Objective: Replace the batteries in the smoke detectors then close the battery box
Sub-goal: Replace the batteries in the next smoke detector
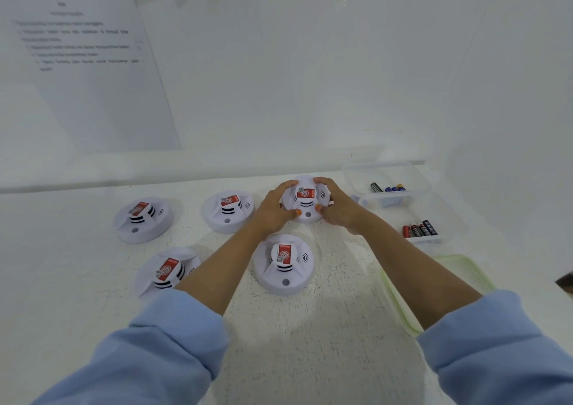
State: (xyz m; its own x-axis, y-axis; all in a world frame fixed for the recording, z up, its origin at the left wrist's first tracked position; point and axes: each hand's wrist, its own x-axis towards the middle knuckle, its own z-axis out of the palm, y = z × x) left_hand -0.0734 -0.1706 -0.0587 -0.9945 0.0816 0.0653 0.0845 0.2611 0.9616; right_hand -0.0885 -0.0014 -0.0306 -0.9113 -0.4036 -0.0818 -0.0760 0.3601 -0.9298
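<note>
Presently a smoke detector (305, 200), near the tabletop's far edge, is grasped by the left hand (273, 210) and right hand (338, 206). Four other detectors (283, 263) lie face-up; the battery box (386, 200) at the right edge is lidless. Most work is judged outstanding.

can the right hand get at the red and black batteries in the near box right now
Probably yes, once it lets go. The right hand grips the far detector just beside the near box, which stands open, a lid lying aside; nothing sits between hand and batteries.

White detectors (269, 280); lid (463, 269) perhaps pale green
</note>
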